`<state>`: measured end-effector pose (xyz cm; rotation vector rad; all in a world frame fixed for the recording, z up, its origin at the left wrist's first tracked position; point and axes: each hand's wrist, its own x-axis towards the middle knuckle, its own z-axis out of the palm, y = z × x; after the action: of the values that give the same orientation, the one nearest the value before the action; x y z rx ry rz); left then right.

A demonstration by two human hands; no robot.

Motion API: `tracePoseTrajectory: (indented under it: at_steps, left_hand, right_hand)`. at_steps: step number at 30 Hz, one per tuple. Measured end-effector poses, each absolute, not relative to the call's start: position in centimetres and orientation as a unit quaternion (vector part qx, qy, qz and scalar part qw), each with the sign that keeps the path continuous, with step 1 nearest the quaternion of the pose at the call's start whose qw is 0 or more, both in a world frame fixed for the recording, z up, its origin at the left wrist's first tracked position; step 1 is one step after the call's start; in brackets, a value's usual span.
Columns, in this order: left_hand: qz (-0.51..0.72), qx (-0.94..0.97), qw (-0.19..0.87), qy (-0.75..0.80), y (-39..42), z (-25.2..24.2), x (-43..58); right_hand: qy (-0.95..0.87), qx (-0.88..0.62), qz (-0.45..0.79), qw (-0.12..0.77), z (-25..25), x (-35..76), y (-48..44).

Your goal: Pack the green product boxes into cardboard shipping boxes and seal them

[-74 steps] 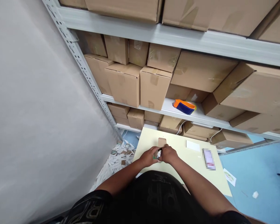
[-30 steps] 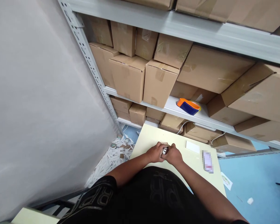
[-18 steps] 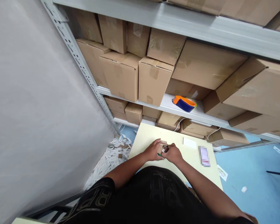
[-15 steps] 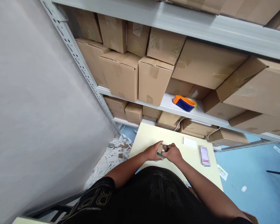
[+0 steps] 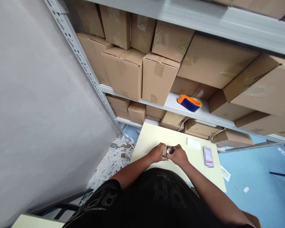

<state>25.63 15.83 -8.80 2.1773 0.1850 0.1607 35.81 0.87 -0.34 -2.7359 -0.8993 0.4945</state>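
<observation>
Above the pale yellow table (image 5: 146,136), close to my body, both hands meet around a small cardboard box (image 5: 164,151) with a green edge. My left hand (image 5: 156,153) is closed around the box's left side. At its right end, my right hand (image 5: 181,155) is closed, with thumb and fingers at the opening. A shiny silvery thing (image 5: 169,150) shows inside the opening, between the hands; its kind is too small to make out. Fingers hide much of the box.
A white flat block (image 5: 193,143) and a pixelated purplish item (image 5: 208,156) lie on the table's right side. Behind it, metal shelving (image 5: 204,118) holds cardboard boxes (image 5: 123,74) and an orange-and-blue tape dispenser (image 5: 189,103). White paper scraps (image 5: 109,161) cover the floor at left.
Both hands and the small box have shifted slightly right and up in view. The box appears turned a little, its opening showing more. The camera view has tilted slightly.
</observation>
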Motion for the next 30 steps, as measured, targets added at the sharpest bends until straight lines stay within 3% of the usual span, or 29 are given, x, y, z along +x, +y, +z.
tracePoseTrajectory:
  at_steps: [14, 22, 30]
  left_hand:
    - [0.042, 0.879, 0.474, 0.027, 15.6, -10.1, 24.7]
    - [0.076, 0.887, 0.454, 0.029, 15.9, -10.8, 24.2]
    - [0.077, 0.881, 0.455, 0.104, 15.9, -9.8, 24.2]
  right_hand:
    - [-0.366, -0.903, 0.22, -0.043, 0.1, 35.6, 2.2]
    - [-0.389, -0.91, 0.109, 0.093, -1.6, 34.2, 1.2]
    - [-0.317, -0.923, 0.128, 0.177, -0.6, 34.4, 1.2]
